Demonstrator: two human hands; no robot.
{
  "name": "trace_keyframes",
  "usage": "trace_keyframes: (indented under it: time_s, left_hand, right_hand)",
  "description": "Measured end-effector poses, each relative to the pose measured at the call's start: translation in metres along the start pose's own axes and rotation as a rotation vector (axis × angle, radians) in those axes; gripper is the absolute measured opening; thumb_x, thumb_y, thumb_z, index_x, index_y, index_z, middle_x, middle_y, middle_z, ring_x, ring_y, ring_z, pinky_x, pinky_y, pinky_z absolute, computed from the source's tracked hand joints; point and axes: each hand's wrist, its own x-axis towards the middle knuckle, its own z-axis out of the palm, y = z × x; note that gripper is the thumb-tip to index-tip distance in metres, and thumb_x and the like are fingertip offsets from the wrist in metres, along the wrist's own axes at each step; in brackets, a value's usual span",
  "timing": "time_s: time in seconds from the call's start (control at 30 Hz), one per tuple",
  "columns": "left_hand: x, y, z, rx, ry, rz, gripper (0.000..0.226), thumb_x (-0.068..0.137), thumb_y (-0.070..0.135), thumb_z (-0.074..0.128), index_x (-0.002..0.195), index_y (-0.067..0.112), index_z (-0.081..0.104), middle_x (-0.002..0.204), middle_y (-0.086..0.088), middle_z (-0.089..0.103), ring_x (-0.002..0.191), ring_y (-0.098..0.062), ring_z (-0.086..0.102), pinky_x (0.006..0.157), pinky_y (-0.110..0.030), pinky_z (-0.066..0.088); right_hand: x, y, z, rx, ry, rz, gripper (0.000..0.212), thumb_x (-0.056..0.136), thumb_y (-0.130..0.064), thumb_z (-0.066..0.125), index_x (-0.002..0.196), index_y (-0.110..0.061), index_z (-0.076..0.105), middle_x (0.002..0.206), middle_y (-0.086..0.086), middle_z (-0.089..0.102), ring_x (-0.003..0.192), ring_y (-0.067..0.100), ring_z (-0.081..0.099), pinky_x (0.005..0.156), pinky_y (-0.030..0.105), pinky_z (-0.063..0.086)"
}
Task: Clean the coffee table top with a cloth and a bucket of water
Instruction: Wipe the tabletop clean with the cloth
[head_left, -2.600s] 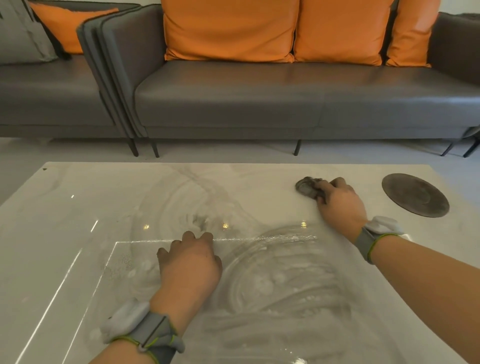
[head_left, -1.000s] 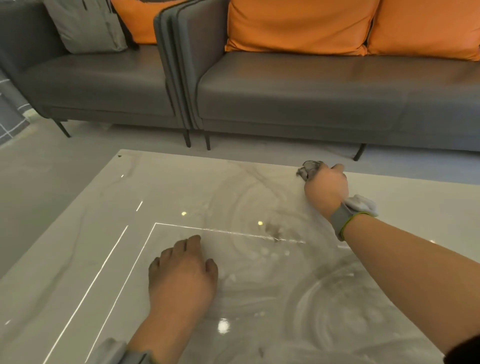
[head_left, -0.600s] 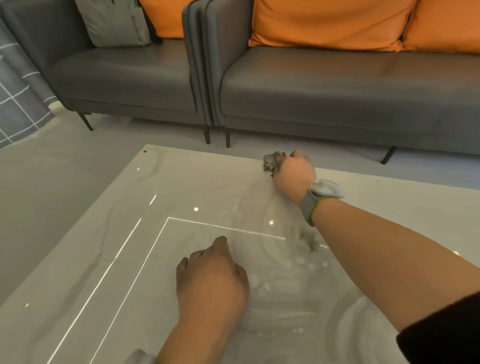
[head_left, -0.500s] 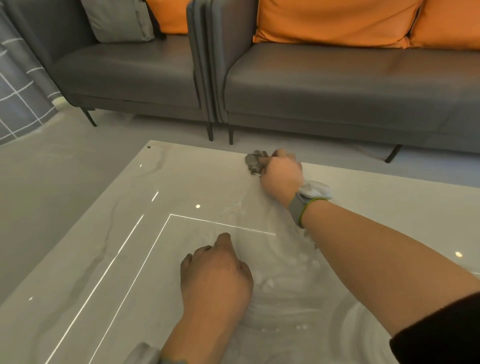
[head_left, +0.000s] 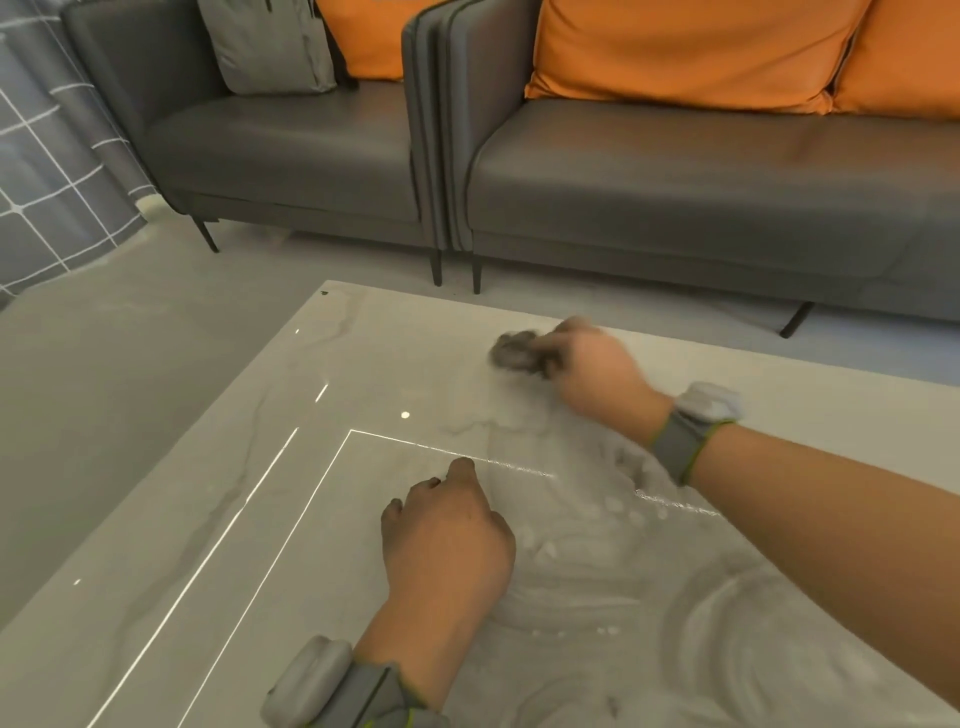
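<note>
The pale marble coffee table top (head_left: 249, 519) fills the lower part of the head view, with wet swirl marks and droplets across its right half. My right hand (head_left: 597, 374) grips a small crumpled grey cloth (head_left: 514, 354) and presses it on the table near the far edge; both are blurred by motion. My left hand (head_left: 447, 535) rests palm down on the table in the middle, fingers together, holding nothing. No bucket is in view.
Two grey sofas (head_left: 675, 171) with orange cushions (head_left: 685, 47) and a grey cushion (head_left: 270, 47) stand just beyond the table's far edge. Grey floor (head_left: 104, 364) lies to the left, with a grid-patterned grey fabric (head_left: 47, 171) at the far left.
My right hand has swept the cloth leftwards along the far side of the table, then slightly towards me. The view has turned left, so the dark round disc is out of sight. My left hand stays planted.
</note>
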Motion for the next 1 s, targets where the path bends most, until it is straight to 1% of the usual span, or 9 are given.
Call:
trace_keyframes:
  time_s: [0.07,0.17,0.23,0.33,0.43,0.63,0.8,0.9,1.0]
  left_hand:
    - [0.001,0.0,0.0,-0.007,-0.001,-0.008,0.044,0.087,0.023,0.043,0.131,0.023,0.045,0.091,0.006,0.057,0.105,-0.021,0.057,0.087,-0.034,0.038]
    - [0.0,0.001,-0.001,0.022,0.012,0.01,0.041,0.087,0.023,0.044,0.128,0.023,0.046,0.081,0.009,0.046,0.099,-0.02,0.057,0.077,-0.033,0.032]
    - [0.001,0.001,-0.001,0.035,0.015,0.006,0.041,0.086,0.022,0.044,0.127,0.022,0.047,0.077,0.008,0.046,0.089,-0.021,0.052,0.074,-0.032,0.029]
    - [0.004,0.002,0.001,0.044,0.029,-0.011,0.041,0.086,0.022,0.044,0.126,0.022,0.047,0.077,0.007,0.049,0.08,-0.02,0.044,0.072,-0.031,0.029]
    - [0.005,0.002,0.002,0.042,0.042,-0.01,0.041,0.086,0.022,0.043,0.127,0.021,0.047,0.074,0.008,0.047,0.079,-0.021,0.044,0.072,-0.031,0.031]
    - [0.008,0.003,0.006,0.02,0.051,-0.011,0.047,0.086,0.02,0.042,0.133,0.02,0.044,0.083,0.004,0.061,0.092,-0.025,0.058,0.075,-0.033,0.036]
    - [0.007,0.005,0.008,0.041,0.056,0.0,0.044,0.085,0.02,0.044,0.128,0.02,0.046,0.093,0.001,0.067,0.096,-0.027,0.06,0.074,-0.033,0.037]
    - [0.006,0.005,0.009,0.055,0.057,0.005,0.042,0.085,0.02,0.044,0.128,0.019,0.046,0.087,0.002,0.064,0.096,-0.026,0.06,0.074,-0.033,0.037]
    - [0.006,0.004,0.009,0.046,0.057,0.005,0.041,0.085,0.02,0.044,0.126,0.019,0.046,0.084,0.003,0.06,0.095,-0.026,0.059,0.074,-0.033,0.035]
  right_hand:
    - [0.003,0.044,-0.016,-0.139,0.117,0.275,0.037,0.09,-0.019,0.051,0.122,-0.028,0.068,0.112,0.012,0.057,0.097,0.038,0.062,0.084,0.039,0.053]
    - [-0.012,0.091,-0.03,-0.25,0.11,0.672,0.036,0.092,-0.03,0.049,0.121,-0.015,0.065,0.121,0.016,0.052,0.099,0.042,0.062,0.082,0.041,0.051]
    - [-0.019,0.092,-0.028,-0.302,0.067,0.731,0.033,0.095,-0.027,0.048,0.118,-0.009,0.065,0.123,0.016,0.048,0.098,0.042,0.06,0.077,0.039,0.046]
    - [-0.012,0.073,-0.014,-0.275,0.104,0.782,0.033,0.095,-0.02,0.053,0.119,-0.002,0.064,0.126,0.017,0.046,0.106,0.041,0.058,0.081,0.04,0.046]
    - [-0.003,0.036,0.006,-0.23,0.131,0.728,0.031,0.095,-0.018,0.053,0.12,-0.007,0.066,0.123,0.013,0.049,0.107,0.035,0.059,0.076,0.037,0.044]
    - [-0.032,-0.003,0.022,-0.249,0.052,0.271,0.04,0.085,-0.016,0.052,0.121,-0.026,0.064,0.116,0.007,0.053,0.104,0.033,0.052,0.089,0.041,0.046]
    - [-0.069,-0.006,0.016,-0.051,-0.081,-0.022,0.048,0.084,-0.014,0.05,0.124,-0.034,0.069,0.112,0.003,0.058,0.1,0.032,0.056,0.085,0.039,0.047]
    - [-0.07,0.012,-0.005,0.054,-0.138,-0.056,0.05,0.083,-0.017,0.046,0.122,-0.035,0.07,0.11,0.001,0.059,0.102,0.028,0.058,0.088,0.036,0.048]
    - [-0.059,0.064,-0.037,-0.091,0.1,0.141,0.043,0.088,-0.015,0.054,0.122,-0.036,0.07,0.111,0.006,0.059,0.101,0.035,0.058,0.085,0.04,0.05]
